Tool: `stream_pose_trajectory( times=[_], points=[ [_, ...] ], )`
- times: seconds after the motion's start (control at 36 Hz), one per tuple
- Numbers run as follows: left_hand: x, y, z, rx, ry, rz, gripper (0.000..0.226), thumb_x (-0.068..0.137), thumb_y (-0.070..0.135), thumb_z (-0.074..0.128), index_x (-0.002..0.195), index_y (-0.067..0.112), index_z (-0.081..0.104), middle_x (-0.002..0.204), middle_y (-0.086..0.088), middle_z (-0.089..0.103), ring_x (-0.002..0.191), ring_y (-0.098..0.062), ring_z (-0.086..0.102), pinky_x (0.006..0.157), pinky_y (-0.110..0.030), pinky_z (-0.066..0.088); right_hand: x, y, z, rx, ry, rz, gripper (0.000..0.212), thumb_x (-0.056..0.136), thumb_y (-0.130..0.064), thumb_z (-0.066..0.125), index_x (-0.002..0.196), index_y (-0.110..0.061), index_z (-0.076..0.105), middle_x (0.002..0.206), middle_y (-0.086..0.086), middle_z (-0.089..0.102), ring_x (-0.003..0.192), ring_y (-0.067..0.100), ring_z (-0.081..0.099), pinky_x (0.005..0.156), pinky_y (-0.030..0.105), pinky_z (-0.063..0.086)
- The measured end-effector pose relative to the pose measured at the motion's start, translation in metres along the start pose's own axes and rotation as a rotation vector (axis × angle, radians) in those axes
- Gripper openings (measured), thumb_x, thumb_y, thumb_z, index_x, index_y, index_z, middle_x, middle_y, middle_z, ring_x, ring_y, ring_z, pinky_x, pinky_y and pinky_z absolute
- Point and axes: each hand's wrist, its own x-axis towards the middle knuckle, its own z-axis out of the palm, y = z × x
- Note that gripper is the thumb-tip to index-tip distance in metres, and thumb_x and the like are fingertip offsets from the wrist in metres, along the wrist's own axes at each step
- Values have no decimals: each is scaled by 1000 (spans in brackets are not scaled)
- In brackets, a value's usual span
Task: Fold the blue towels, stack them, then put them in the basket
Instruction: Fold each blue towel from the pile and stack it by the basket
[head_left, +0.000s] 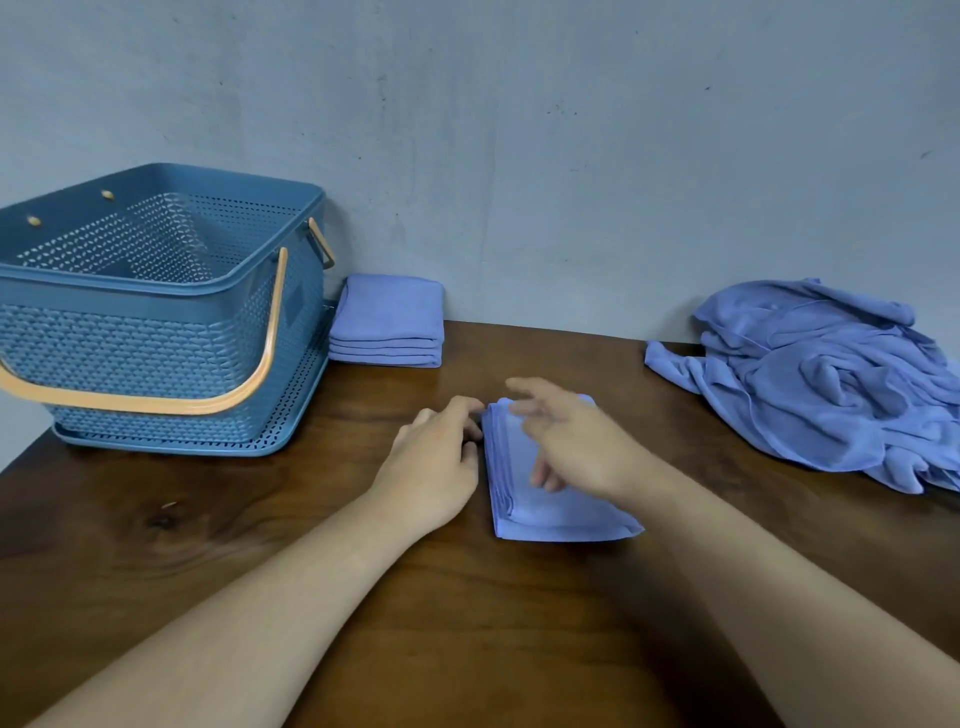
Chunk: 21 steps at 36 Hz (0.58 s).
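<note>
The table (467, 623) is dark wood, smooth with a soft sheen, its grain and a knot showing. At its back left corner the basket (156, 364) is blue plastic, its walls moulded in a perforated weave, semi-matt; its tan handle (156, 402) looks like plastic, though that is hard to tell. The towel stack (387, 322), the folded towel (561, 519) and the heap (831, 379) at the right edge are soft matt blue cloth. The wall (571, 156) is matt grey and scuffed.
</note>
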Motion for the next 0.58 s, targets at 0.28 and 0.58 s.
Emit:
stream_pose_trajectory(
  times=[0.28, 0.58],
  points=[
    [-5, 15, -5, 62, -1, 63, 35, 110, 27, 43, 143, 37, 47, 111, 22, 61, 112, -6, 47, 106, -36, 40, 7, 88, -48, -389, 120, -200, 54, 103, -58, 51, 153, -35, 49, 162, -17, 41, 152, 2, 31, 127, 39, 29],
    [-7, 19, -5, 134, 110, 154, 33, 111, 34, 40, 142, 34, 50, 131, 16, 55, 123, -9, 47, 107, -40, 44, -2, 92, -33, -650, -156, -163, 84, 86, -96, 29, 158, -65, -1, 171, -27, -19, 160, 9, -20, 132, 47, 1]
  ],
)
